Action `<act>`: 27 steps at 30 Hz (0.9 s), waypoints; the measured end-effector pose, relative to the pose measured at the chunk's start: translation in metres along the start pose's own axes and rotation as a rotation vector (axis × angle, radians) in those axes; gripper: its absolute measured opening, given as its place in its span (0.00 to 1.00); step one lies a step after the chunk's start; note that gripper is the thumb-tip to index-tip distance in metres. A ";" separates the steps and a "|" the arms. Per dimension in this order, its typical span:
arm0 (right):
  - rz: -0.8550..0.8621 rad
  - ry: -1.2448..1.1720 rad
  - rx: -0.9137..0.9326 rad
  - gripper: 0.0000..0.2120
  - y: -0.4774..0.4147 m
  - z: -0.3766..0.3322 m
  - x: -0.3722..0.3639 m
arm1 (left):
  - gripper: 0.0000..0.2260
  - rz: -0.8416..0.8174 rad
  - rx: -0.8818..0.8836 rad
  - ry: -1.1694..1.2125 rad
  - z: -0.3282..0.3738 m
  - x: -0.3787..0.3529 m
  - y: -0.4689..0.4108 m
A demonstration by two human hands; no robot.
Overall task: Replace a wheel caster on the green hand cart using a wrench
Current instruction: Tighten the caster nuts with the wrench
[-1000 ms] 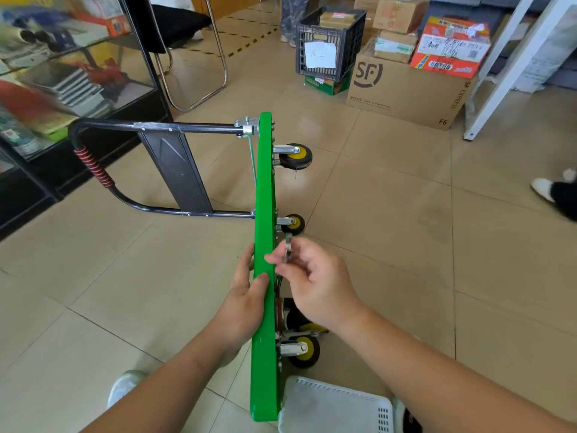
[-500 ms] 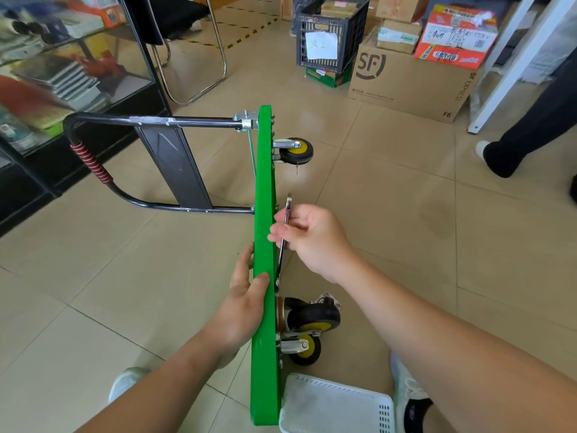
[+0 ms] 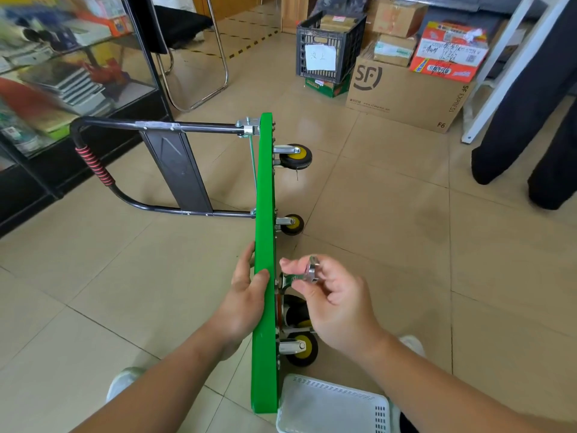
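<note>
While the green hand cart (image 3: 265,198) stands on its side on the tiled floor (image 3: 390,245), deck upright and wheels sticking out to the right, both hands are busy at its near half. The left hand (image 3: 246,295) grips the deck's top edge, thumb hooked over the green rim and fingers down the far face. The right hand (image 3: 337,301) pinches a small silver wrench (image 3: 310,270) between thumb and fingertips. The wrench's other end reaches in to a bolt on the underside of the deck, just above a big black caster (image 3: 295,310) that's half hidden behind that hand, so I can't tell how it's attached.

Right below that one is a smaller yellow-hubbed caster (image 3: 301,350), bolted on near the deck's closest end. Two more sit at the far end, the upper caster (image 3: 295,156) and the lower caster (image 3: 292,225). The black handle (image 3: 156,125) sticks out to the left.

A white basket (image 3: 331,407) sits on the floor touching the cart's near corner. Further back there's an SF cardboard box (image 3: 402,92) and a black crate (image 3: 327,45), plus somebody's dark trouser legs (image 3: 530,120) over on the right.
</note>
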State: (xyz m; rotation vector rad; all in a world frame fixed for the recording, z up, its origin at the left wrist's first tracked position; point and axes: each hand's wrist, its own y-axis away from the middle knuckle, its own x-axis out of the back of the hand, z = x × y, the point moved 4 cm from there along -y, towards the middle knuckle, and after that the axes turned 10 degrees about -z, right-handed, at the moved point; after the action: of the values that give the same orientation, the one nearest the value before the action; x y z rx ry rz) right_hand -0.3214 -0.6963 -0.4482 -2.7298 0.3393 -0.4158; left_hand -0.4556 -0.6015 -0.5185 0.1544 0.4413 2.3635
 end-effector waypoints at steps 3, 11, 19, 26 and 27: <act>-0.002 0.020 0.059 0.11 0.005 0.003 -0.007 | 0.21 -0.010 -0.017 -0.017 0.001 0.000 -0.001; -0.036 0.024 0.042 0.12 0.003 0.021 -0.017 | 0.22 -0.034 -0.028 -0.019 0.000 0.001 -0.003; -0.075 -0.076 -0.238 0.13 -0.055 0.030 -0.014 | 0.27 -0.017 0.008 0.007 -0.003 0.001 -0.002; -0.096 -0.056 -0.493 0.09 -0.093 0.057 -0.006 | 0.23 -0.036 0.049 -0.007 -0.008 0.004 -0.005; -0.091 -0.066 -0.506 0.09 -0.094 0.059 -0.004 | 0.24 -0.037 0.048 -0.012 -0.008 0.004 -0.004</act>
State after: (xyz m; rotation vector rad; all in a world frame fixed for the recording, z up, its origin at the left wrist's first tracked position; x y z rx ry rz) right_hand -0.2896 -0.5915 -0.4657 -3.2536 0.3411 -0.2912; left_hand -0.4578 -0.5978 -0.5275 0.1810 0.4918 2.3161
